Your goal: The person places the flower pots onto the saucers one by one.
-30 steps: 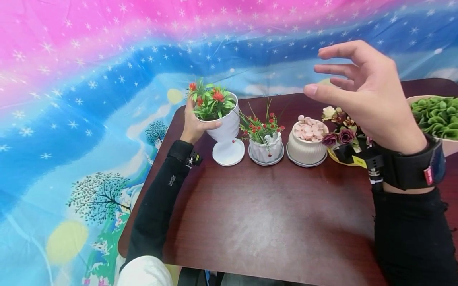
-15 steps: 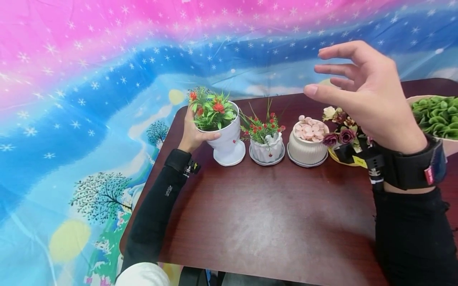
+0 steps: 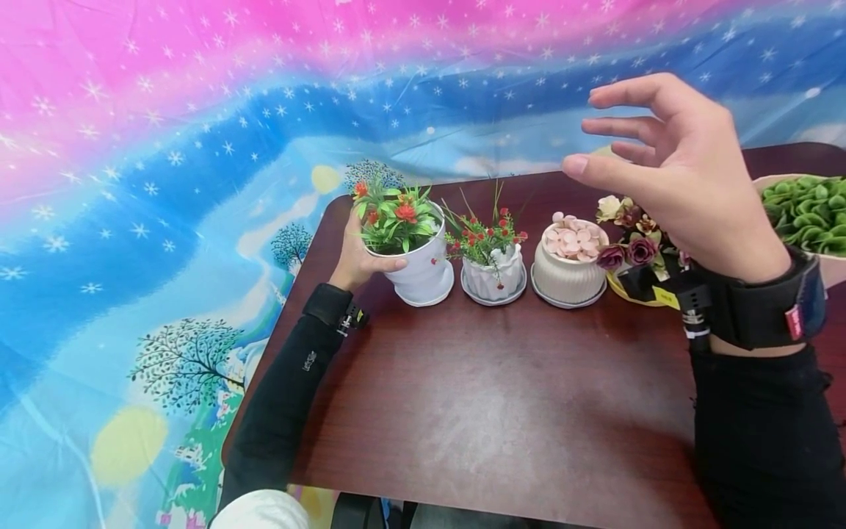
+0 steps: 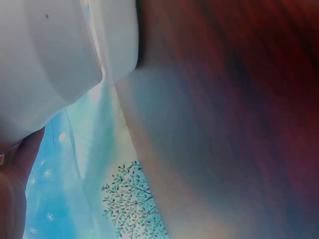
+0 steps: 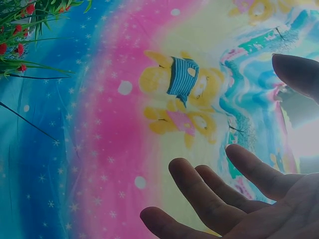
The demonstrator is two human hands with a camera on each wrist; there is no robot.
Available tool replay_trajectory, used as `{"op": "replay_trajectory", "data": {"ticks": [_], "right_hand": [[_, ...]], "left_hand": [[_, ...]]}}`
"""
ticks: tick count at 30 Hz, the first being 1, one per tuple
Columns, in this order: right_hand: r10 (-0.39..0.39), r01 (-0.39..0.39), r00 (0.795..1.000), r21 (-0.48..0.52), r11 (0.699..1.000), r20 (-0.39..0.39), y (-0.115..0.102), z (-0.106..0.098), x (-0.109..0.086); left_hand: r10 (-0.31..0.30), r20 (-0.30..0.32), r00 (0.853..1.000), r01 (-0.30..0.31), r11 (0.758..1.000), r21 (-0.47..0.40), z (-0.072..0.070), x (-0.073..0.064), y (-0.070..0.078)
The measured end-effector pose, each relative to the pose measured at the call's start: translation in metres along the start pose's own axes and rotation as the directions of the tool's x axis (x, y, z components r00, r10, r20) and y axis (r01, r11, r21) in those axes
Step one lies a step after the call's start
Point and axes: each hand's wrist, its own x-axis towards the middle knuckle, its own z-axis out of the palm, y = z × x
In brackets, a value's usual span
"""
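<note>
My left hand point(image 3: 359, 253) grips the rim of a white flowerpot point(image 3: 423, 258) with orange-red flowers and green leaves, thumb along the near side. Beneath the pot is its white saucer point(image 3: 429, 294) on the table. In the left wrist view the pot's base point(image 4: 60, 55) stands close to the saucer point(image 4: 119, 40), and a thin slit shows between them at the upper part. Raised over the right side of the table, my right hand point(image 3: 681, 162) holds nothing, its fingers spread and slightly bent. It partly hides the pot of dark roses point(image 3: 640, 252).
Rightward along the back of the brown table point(image 3: 496, 397) stand a white pot with small red flowers point(image 3: 492, 268), a cream ribbed pot with pink petals point(image 3: 568, 268) and a pot of green leaves point(image 3: 809, 217). A patterned cloth point(image 3: 218, 169) hangs behind and at left.
My left hand has lowered the flowerpot from above the saucer down to it, and the visible gap has closed in the head view. The right hand has stayed in place.
</note>
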Motion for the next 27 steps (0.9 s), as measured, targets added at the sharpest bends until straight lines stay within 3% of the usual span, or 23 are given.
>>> {"op": "replay_trajectory", "data": {"ticks": [6,15,17,21,27], "right_hand": [[0.010,-0.010,1.000,-0.001,1.000,0.011,0.001,0.001,0.000],[0.012,-0.012,1.000,0.000,1.000,0.018,0.001,0.001,0.000],[0.021,-0.021,1.000,-0.014,1.000,-0.001,0.000,-0.003,-0.004],[0.041,-0.042,0.998,-0.035,0.998,-0.040,-0.004,-0.009,-0.012],[0.048,-0.052,0.995,-0.055,0.997,-0.085,-0.007,-0.015,-0.020]], "left_hand": [[-0.027,0.023,0.999,0.027,1.000,0.000,0.001,-0.007,0.015],[-0.035,0.072,0.997,0.039,0.998,-0.050,0.002,-0.006,0.011],[-0.045,0.101,0.994,0.052,0.997,-0.064,0.007,0.000,0.009],[-0.073,0.159,0.985,0.078,0.997,-0.027,0.018,0.010,0.009],[-0.069,0.290,0.955,0.060,0.997,0.039,0.027,0.021,0.014]]}}
